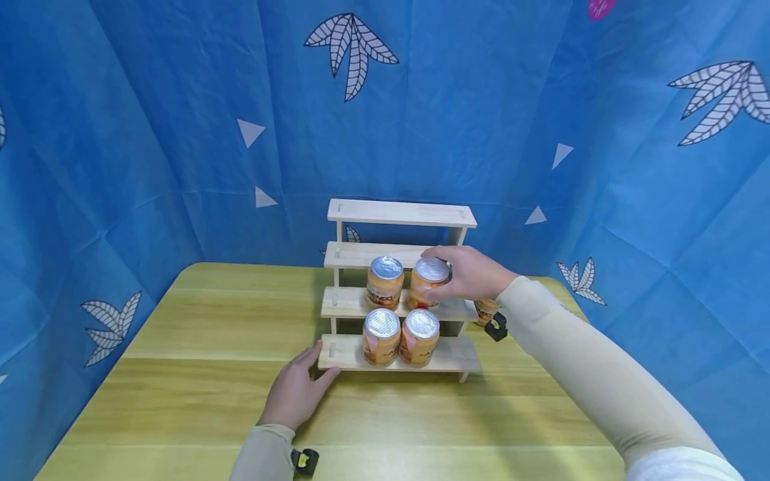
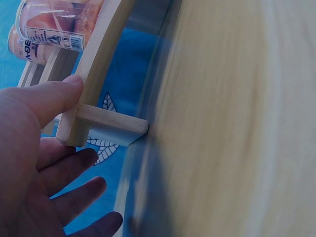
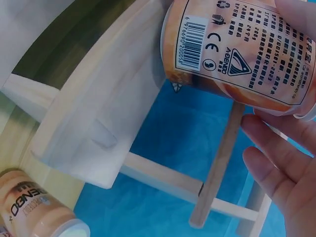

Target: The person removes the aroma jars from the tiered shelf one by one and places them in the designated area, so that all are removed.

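A yellowish wood-grain table, banded like planks and rounded at its far corners, fills the lower part of the head view, and a blue cloth rises behind it and along both sides. The cloth is creased, printed with dark-outlined white leaves and pale triangles, with a bit of pink at the top edge. Toward the back of the table stands a pale wooden stepped shelf of four boards. Two orange cans with silvery tops stand side by side on its lowest board, and another can stands on the second board up. Just right of that one, at the same board, is the held can — the right hand pinches it between thumb and fingers, though whether the board bears its weight I cannot tell. The left hand grips the left end of the lowest board by its corner, thumb on the wood, the outer fingers spread loose. A further can sits past the shelf's right end, partly hidden by the right sleeve. Both sleeves are cream, and a soft shadow falls across the table's near right side.
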Demonstrator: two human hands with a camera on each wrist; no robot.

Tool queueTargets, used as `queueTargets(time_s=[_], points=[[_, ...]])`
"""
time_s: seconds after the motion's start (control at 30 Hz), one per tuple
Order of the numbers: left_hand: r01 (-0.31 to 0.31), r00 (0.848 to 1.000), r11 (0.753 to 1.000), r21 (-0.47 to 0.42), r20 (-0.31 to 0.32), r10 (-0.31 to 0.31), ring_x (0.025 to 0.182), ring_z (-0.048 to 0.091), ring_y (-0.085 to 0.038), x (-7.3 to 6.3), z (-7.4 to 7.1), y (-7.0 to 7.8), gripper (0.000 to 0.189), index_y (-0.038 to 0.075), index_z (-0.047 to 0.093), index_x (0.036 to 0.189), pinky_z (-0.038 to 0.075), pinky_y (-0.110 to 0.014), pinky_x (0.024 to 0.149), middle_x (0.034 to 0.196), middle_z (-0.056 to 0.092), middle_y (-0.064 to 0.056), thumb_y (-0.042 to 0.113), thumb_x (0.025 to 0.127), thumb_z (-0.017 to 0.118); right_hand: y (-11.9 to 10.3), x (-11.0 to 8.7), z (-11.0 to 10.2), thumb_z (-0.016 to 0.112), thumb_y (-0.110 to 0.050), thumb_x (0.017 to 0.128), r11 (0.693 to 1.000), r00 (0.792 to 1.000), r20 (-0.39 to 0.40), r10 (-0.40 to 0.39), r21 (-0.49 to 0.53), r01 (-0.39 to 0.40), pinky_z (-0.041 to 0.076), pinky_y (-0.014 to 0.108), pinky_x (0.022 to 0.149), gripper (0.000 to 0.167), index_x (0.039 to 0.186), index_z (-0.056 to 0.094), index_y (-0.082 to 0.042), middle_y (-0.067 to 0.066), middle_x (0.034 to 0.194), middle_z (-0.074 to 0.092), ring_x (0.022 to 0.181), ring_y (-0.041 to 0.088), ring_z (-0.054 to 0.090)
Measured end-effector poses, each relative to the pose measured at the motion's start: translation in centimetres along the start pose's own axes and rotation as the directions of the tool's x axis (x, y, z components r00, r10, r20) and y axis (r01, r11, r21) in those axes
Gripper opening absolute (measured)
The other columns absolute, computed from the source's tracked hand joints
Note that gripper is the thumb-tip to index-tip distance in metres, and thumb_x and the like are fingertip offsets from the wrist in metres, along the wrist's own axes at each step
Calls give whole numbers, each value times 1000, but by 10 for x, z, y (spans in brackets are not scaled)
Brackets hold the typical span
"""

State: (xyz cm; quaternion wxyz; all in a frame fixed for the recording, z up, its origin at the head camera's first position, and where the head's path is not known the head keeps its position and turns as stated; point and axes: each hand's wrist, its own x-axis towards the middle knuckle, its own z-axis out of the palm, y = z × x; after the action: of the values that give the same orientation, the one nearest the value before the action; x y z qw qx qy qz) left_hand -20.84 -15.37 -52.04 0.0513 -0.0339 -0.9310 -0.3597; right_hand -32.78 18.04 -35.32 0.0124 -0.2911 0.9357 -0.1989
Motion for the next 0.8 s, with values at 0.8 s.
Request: queueTargets(time_s=[0.8], points=[[18, 1000, 1000, 0, 18, -18, 138, 45, -42, 1, -1, 0, 76, 5, 44, 151, 38, -57, 113, 151, 47, -20, 49, 94, 69, 14, -23, -20, 81, -54, 80, 995, 994, -33, 103, -12, -104, 60, 41, 82, 75, 140, 55, -16, 4, 122, 65, 102, 22, 64]])
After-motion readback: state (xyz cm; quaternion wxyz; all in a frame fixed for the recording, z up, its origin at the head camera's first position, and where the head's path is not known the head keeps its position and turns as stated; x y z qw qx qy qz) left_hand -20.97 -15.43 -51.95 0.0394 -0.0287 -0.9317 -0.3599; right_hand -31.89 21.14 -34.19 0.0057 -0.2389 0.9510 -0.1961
